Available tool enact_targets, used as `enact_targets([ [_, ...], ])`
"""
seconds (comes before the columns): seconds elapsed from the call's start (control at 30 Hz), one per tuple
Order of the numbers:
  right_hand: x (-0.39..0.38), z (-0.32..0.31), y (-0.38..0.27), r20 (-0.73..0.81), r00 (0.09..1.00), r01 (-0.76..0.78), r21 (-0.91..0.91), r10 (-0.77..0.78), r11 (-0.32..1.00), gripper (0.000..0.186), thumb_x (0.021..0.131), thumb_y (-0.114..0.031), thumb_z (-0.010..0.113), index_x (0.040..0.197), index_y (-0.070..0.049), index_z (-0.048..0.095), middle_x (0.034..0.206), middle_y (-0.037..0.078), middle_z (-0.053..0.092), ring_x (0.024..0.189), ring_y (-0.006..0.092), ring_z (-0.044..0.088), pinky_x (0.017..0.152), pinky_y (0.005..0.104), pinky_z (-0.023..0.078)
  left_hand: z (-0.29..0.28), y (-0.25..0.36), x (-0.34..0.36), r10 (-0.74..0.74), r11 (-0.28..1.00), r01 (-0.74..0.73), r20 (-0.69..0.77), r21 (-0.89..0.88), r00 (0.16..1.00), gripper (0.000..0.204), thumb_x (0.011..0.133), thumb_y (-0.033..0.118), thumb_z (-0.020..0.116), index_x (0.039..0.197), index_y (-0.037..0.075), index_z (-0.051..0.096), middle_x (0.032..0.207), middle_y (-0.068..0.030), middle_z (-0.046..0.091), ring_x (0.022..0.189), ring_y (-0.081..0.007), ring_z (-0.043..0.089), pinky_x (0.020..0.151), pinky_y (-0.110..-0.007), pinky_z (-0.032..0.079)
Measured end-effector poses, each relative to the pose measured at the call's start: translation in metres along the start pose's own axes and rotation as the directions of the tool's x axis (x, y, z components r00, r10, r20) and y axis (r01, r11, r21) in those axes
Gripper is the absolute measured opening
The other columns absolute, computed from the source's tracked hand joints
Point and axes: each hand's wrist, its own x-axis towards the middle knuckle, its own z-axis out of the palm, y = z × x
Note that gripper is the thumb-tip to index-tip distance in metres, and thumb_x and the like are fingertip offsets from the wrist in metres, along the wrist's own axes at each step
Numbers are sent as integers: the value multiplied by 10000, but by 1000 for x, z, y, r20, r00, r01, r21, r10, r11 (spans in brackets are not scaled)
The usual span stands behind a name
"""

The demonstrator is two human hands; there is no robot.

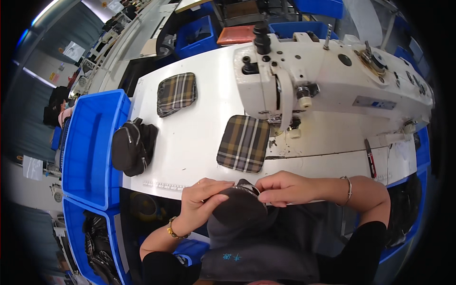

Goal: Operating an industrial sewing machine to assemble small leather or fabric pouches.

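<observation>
A dark fabric pouch (pixel 237 206) with a metal zipper along its upper edge is held over the table's near edge, in front of my body. My left hand (pixel 203 198) grips its left side, thumb on the cloth and fingers behind. At the right end of the zipper, my right hand (pixel 285 188) pinches the edge between thumb and fingers. Just beyond my hands lies a plaid fabric panel (pixel 243 143), by the needle area of a white sewing machine (pixel 327 78). Another stack of plaid pieces (pixel 176 94) rests farther back to the left.
Several dark zippered pouches (pixel 134 146) sit at the table's left edge beside a blue bin (pixel 88 147). A lower blue bin (pixel 97 237) holds dark items. A red and black cutting tool (pixel 370 159) lies at right on the white table (pixel 199 137).
</observation>
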Motion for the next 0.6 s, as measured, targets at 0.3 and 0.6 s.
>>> enact_targets([
  [0.3, 0, -5, 11, 104, 993, -39, -204, 61, 978, 266, 865, -263, 749, 832, -13, 665, 700, -39, 601, 627, 16, 480, 557, 213, 372, 28, -2, 9, -309, 785, 546, 580, -292, 754, 127, 960, 101, 596, 1024, -6, 623, 868, -17, 640, 815, -61, 570, 745, -212, 462],
  [0.6, -2, -21, 14, 172, 981, 124, -211, -88, 970, 249, 802, -254, 786, 807, -19, 702, 716, -9, 620, 585, 62, 503, 533, 240, 391, -36, -25, 29, -189, 550, 31, -89, -835, 978, 249, 961, 278, 556, 1023, 44, 498, 1051, -111, 622, 977, -215, 613, 870, -358, 494],
])
